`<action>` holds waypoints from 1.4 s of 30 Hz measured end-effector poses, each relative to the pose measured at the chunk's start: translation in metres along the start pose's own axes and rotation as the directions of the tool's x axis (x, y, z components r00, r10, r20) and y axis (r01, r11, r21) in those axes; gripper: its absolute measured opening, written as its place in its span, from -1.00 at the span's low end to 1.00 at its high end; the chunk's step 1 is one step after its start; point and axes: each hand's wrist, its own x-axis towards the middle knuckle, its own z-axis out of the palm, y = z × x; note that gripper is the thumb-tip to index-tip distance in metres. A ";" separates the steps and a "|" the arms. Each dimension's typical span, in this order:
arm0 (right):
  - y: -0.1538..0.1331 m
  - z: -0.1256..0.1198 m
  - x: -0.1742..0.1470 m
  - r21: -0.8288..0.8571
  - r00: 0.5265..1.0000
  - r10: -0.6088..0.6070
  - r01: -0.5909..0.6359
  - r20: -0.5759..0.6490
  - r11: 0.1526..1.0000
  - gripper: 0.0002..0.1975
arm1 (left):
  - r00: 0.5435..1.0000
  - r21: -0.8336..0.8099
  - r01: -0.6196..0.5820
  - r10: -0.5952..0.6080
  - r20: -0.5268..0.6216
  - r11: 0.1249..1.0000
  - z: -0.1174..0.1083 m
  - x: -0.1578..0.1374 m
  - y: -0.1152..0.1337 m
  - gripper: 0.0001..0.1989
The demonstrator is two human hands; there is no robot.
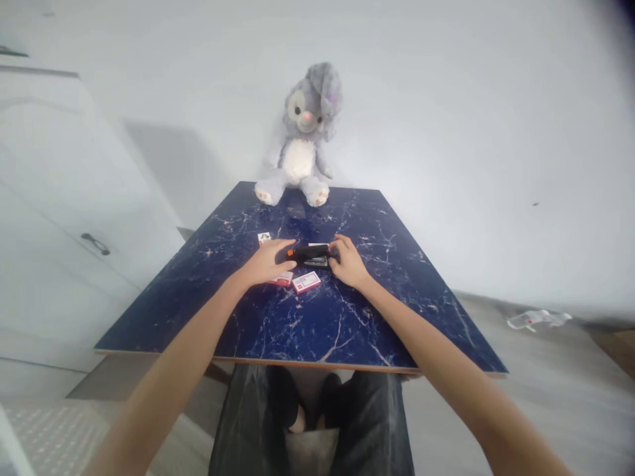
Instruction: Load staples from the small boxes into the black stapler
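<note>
A black stapler with an orange spot near its left end lies crosswise in the middle of the table, and a silvery metal strip shows along its near side. My left hand is closed around the left end, thumb on the near side and fingers on the far side. At the other end my right hand grips it between thumb and fingers. Just in front lies a small red-and-white box. Another red-and-white box is partly covered by my left hand. Behind that hand a white-and-red card or box peeks out.
The dark blue marbled table meets a pale wall. A grey plush toy sits at its far edge. White cabinet doors stand to the left. On the floor at right lies a clear plastic item.
</note>
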 end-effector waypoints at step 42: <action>-0.055 -0.008 -0.026 0.159 0.897 -0.426 0.406 0.120 0.900 -0.77 | 0.936 0.013 0.078 -0.069 -0.345 0.997 0.051 -0.052 0.044 -0.58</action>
